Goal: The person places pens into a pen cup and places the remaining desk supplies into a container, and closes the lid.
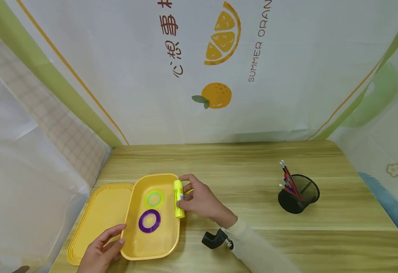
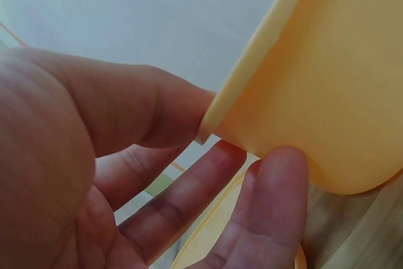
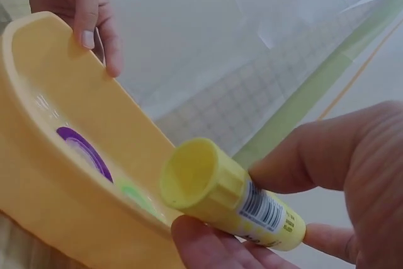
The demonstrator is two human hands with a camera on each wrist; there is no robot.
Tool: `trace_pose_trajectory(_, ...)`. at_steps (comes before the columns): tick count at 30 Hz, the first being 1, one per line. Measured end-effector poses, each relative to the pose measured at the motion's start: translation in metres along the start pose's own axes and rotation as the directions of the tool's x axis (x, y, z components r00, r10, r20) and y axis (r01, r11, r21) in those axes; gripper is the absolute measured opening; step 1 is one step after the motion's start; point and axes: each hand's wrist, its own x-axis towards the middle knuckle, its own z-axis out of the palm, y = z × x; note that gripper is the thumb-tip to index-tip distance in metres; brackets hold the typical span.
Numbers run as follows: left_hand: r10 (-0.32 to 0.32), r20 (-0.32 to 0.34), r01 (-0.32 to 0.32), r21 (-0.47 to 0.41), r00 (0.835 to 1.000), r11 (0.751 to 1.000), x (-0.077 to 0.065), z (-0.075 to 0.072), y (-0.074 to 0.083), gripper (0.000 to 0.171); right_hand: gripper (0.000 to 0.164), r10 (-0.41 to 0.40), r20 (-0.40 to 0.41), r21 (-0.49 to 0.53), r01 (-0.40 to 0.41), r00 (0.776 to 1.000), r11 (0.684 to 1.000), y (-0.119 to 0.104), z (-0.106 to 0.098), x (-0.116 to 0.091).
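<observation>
A yellow glue stick (image 1: 178, 199) (image 3: 230, 196) is held in my right hand (image 1: 199, 199), pinched between thumb and fingers, right over the right rim of a yellow plastic box (image 1: 135, 242) (image 3: 38, 174). Inside the box lie a purple tape ring (image 1: 149, 220) (image 3: 85, 151) and a green tape ring (image 1: 154, 198) (image 3: 135, 194). My left hand (image 1: 103, 248) (image 2: 157, 174) grips the box's near left corner, thumb on the rim and fingers beneath. The box's lid (image 1: 96, 218) lies flat to its left.
A black mesh pen holder (image 1: 298, 195) with pencils and pens stands on the right of the wooden table (image 1: 246, 167). A black wrist mount (image 1: 216, 239) sits on my right sleeve. A printed cloth backdrop rises behind the table.
</observation>
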Motion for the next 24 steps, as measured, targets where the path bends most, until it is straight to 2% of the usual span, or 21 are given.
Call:
trace_pose_trajectory(8, 0.000, -0.001, 0.000, 0.004, 1.000, 1.000, 0.000, 0.000, 0.001, 0.053, 0.074, 0.008, 0.035, -0.074, -0.006, 0.999, 0.997, -0.006, 0.020, 0.002)
trace_pose_trajectory(15, -0.006, 0.006, 0.006, -0.007, 1.000, 1.000, 0.000, 0.000, 0.002, 0.054, 0.072, 0.021, 0.111, -0.095, -0.011, 0.994, 0.995, -0.013, 0.039, 0.000)
trace_pose_trajectory(24, -0.013, 0.000, 0.013, 0.010, 1.000, 1.000, 0.000, 0.000, 0.002, 0.053, 0.071, 0.023, 0.163, -0.164, 0.004, 0.986, 0.986, -0.009, 0.059, 0.004)
